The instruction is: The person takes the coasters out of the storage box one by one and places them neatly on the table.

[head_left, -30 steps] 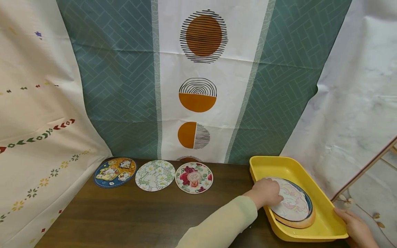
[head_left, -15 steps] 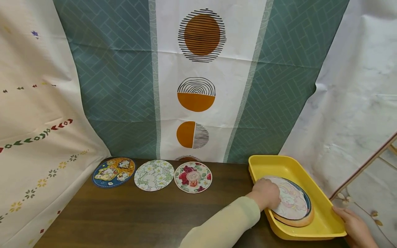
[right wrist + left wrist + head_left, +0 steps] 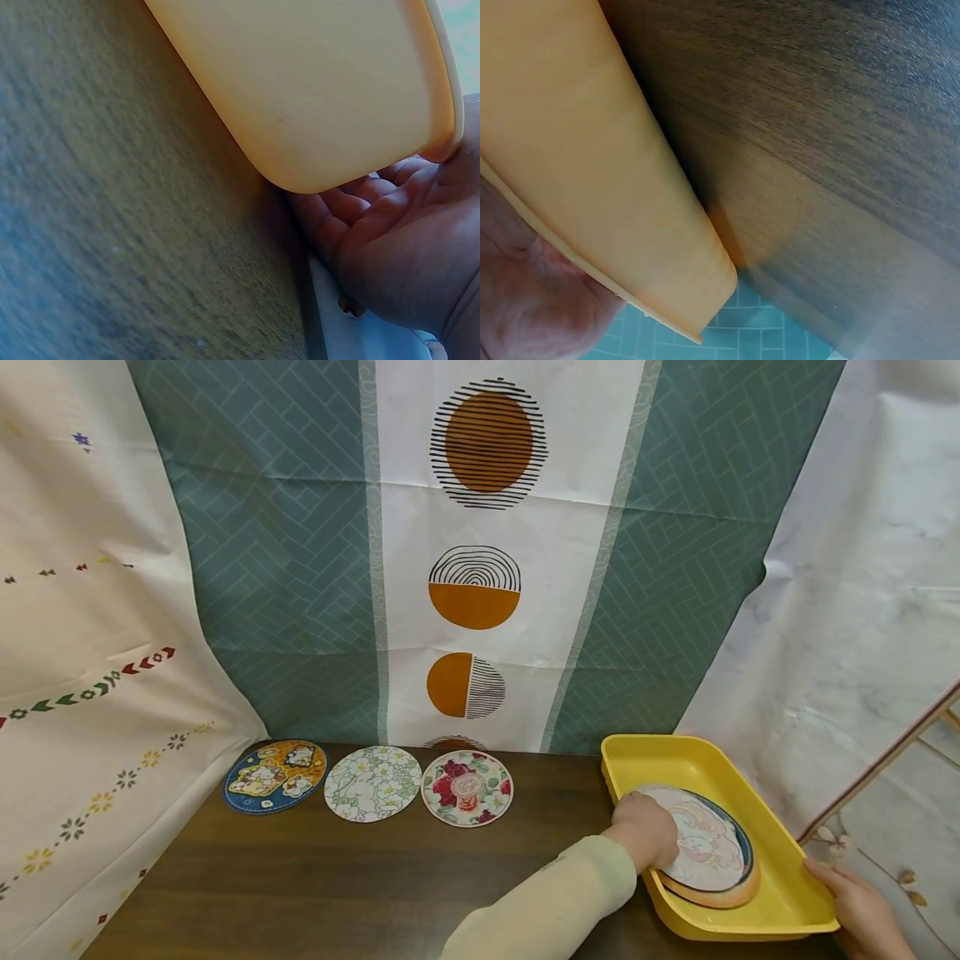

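A row on the table (image 3: 300,885), a pile in the yellow tray (image 3: 660,764)

You seem to be partway through. 3 round mats lie flat near the back of the table, side by side: the blue and orange mat (image 3: 275,777), then the leafy white mat (image 3: 372,784), then the rose mat (image 3: 467,788). At least 3 more rounds sit stacked in the tray, so that part looks left to do. How many there are in all, you can't tell from here.

On top of the pile is the pink-lined mat (image 3: 708,847). Under it you see the blue-edged mat (image 3: 746,847), and under that the tan round (image 3: 723,900), which looks thicker.

Your left hand (image 3: 647,828) bends over the tray's side, at the left edge of the top mat. I can't tell if its fingers pinch the mat or just touch it. Your right hand (image 3: 858,902) holds the tray's near right corner, thumb at the rim and fingers curled underneath.

The tray looks like smooth plastic with round corners. The mats look thin, with bright pictures. The table is dark with wood lines, and the green and white cloth (image 3: 300,527) behind it has soft creases.
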`<control>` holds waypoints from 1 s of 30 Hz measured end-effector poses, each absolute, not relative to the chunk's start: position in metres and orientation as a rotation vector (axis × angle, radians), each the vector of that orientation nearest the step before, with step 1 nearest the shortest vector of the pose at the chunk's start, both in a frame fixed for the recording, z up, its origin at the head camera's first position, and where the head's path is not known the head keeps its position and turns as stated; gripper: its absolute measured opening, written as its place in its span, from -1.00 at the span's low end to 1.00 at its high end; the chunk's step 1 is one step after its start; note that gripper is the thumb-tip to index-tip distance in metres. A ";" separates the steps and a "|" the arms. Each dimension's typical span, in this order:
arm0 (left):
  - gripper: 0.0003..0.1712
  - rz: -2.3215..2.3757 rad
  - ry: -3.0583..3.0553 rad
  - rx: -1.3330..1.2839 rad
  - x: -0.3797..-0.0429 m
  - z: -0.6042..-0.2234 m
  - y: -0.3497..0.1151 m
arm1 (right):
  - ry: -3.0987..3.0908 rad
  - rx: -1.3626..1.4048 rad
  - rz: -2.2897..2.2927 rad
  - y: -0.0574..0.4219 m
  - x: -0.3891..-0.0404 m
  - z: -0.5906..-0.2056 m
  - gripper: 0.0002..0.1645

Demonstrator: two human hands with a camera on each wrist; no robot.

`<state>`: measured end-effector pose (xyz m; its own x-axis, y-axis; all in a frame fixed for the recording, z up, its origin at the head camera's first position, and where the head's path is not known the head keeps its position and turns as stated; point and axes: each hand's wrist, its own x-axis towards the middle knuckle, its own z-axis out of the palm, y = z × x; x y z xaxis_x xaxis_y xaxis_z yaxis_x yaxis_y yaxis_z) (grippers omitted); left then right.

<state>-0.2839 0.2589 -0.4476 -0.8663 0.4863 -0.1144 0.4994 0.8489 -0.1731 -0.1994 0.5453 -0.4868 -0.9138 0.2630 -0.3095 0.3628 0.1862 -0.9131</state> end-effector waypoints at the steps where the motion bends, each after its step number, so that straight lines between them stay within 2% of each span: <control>1: -0.66 -0.307 2.956 0.784 -0.283 -0.447 0.259 | 2.353 0.627 -1.853 0.545 -0.199 -0.487 -0.15; 4: -0.61 -0.314 2.959 0.757 -0.282 -0.446 0.259 | 2.340 0.630 -1.852 0.546 -0.199 -0.486 -0.14; 8: -0.57 -0.304 2.970 0.753 -0.283 -0.448 0.260 | 2.345 0.631 -1.841 0.543 -0.197 -0.484 -0.24; 11: -0.62 -0.286 2.985 0.772 -0.287 -0.453 0.263 | 2.343 0.624 -1.840 0.542 -0.197 -0.482 -0.29; 16: -0.69 -0.270 3.036 0.809 -0.290 -0.460 0.266 | 2.329 0.630 -1.844 0.543 -0.196 -0.482 -0.25; 30: -0.35 -0.113 3.142 0.736 -0.290 -0.458 0.260 | 2.345 0.653 -1.825 0.542 -0.197 -0.483 -0.16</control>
